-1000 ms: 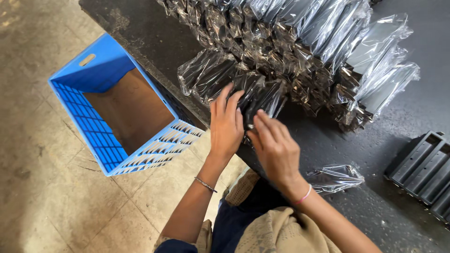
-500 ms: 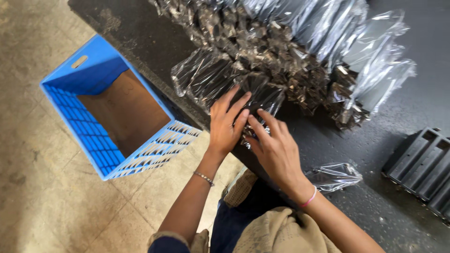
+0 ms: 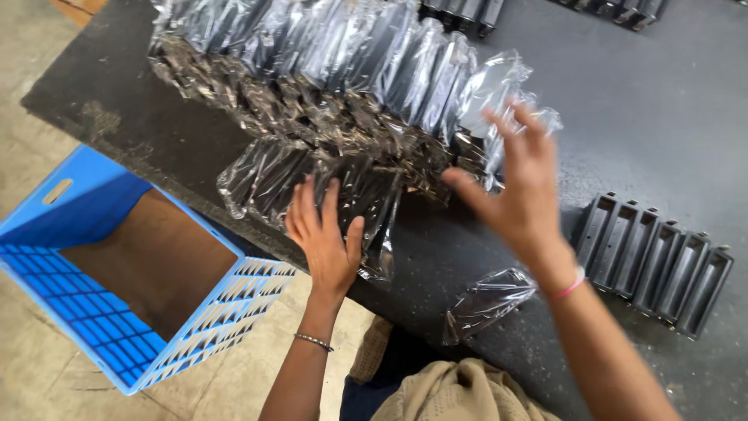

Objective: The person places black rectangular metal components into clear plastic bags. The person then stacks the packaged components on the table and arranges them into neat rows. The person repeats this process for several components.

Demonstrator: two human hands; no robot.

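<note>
My left hand [image 3: 323, 238] lies flat, fingers spread, on a small row of dark plastic parts wrapped in clear bags [image 3: 312, 179] at the near edge of the dark table [image 3: 654, 117]. My right hand [image 3: 518, 183] hovers open above the table to the right, fingers apart, holding nothing, blurred by motion. Behind both hands runs a long stack of bagged dark parts [image 3: 343, 70].
A blue plastic crate [image 3: 101, 304] with a brown bottom stands on the floor at the left, below the table edge. An empty clear bag [image 3: 487, 300] lies near me on the table. A row of unwrapped dark parts [image 3: 654, 261] sits at the right.
My right hand has lifted off the bagged parts and swung to the right, opening. My left hand stays on the near row. The view has shifted up and right.
</note>
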